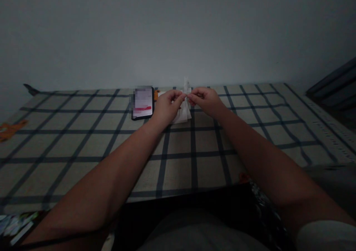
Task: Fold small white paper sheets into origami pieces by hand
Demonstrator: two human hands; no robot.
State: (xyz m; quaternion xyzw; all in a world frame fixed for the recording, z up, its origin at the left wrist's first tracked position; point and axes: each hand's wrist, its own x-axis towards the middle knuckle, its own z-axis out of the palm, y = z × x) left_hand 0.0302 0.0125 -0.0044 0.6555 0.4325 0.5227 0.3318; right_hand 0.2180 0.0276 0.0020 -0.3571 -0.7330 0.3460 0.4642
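Note:
Both hands meet over the far part of the table, pinching a white tissue [185, 112] gathered narrow at its middle. My left hand [169, 104] closes thumb and fingers on the tissue's left side. From the right, my right hand [204, 99] grips the same gathered spot with its fingertips. One end of the tissue sticks up beyond the fingers; the other fans out toward me. More flat white paper or tissue lies beneath my left hand, partly hidden. Just left of that hand lies a phone [143, 102] with its screen lit and partly blurred.
A checked cloth [133, 143] with orange figures covers the table. Behind it rises a plain grey wall [178, 32]. A dark striped object [335, 86] stands at the right edge. Something with a colourful print [16, 225] is at the lower left.

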